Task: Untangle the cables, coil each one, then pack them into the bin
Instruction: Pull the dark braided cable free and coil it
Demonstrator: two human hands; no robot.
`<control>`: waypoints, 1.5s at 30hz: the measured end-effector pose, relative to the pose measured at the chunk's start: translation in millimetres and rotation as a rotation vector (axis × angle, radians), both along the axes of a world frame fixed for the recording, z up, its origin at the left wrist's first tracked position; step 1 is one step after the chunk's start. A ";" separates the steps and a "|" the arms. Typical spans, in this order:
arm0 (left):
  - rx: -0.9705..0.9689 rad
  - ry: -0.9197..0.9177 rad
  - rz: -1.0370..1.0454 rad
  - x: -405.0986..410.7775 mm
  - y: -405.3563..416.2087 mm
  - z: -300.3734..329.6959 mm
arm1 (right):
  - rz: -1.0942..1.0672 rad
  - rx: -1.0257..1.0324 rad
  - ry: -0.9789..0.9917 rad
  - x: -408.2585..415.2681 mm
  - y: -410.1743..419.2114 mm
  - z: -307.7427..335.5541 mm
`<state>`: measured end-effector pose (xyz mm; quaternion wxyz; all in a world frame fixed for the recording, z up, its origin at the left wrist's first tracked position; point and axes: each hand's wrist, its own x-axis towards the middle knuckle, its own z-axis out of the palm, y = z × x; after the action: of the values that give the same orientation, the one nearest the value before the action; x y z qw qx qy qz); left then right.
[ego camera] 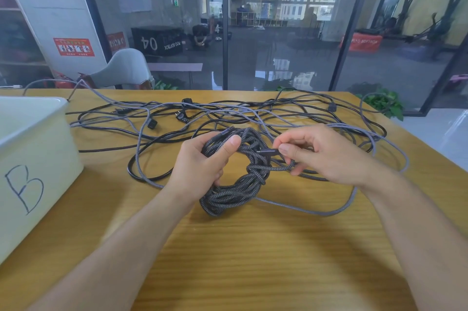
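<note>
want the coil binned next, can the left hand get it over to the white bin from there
Probably yes: the left hand already grips the braided coil, and bare table lies between it and the open bin.

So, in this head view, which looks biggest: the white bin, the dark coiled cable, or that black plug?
1. white bin, though it sits nearer the camera and is cut off
2. dark coiled cable
3. black plug

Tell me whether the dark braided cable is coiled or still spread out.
Coiled. The dark braided cable hangs in stacked loops from the left hand, while the right hand pinches its plug.
</note>
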<state>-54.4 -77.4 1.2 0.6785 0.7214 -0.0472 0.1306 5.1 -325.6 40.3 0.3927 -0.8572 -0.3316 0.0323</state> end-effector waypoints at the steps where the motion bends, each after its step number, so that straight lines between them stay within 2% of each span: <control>1: 0.006 -0.005 -0.006 -0.2 -0.5 -0.3 | 0.008 -0.010 0.013 -0.1 -0.5 0.6; 7: 0.061 -0.035 -0.020 -1.2 -3.5 -1.4 | 0.040 -0.054 0.072 -2.0 -3.0 4.1; 15: 0.165 -0.025 0.008 4.9 0.2 -8.4 | 0.030 -0.122 0.002 -7.2 3.6 6.7; 22: 0.233 -0.094 0.034 -0.8 -11.5 -2.4 | 0.047 -0.068 0.141 -11.7 10.4 6.2; 28: 0.077 0.001 0.107 8.8 3.7 -11.5 | -0.200 0.020 -0.081 -15.7 30.9 -3.8; 32: -0.003 0.064 0.159 15.3 8.1 -17.8 | -0.183 0.001 0.081 -15.8 22.3 -0.7; 35: -0.023 0.082 0.155 16.0 10.1 -17.9 | -0.204 0.084 0.084 -16.1 28.4 -5.0; 37: -0.031 0.085 0.144 15.8 10.1 -17.8 | -0.236 0.143 0.034 -16.5 34.9 -9.4; 41: 0.002 0.077 0.141 13.8 7.7 -15.5 | -0.211 0.110 -0.162 -25.2 47.3 -17.0; 45: -0.010 0.102 0.117 13.6 8.1 -17.4 | -0.220 -0.114 -0.478 -31.9 64.1 -27.9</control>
<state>-40.8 -69.3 -16.2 0.6749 0.7251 0.0301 0.1334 -26.8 -261.5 12.4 0.2553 -0.8922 -0.3173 -0.1953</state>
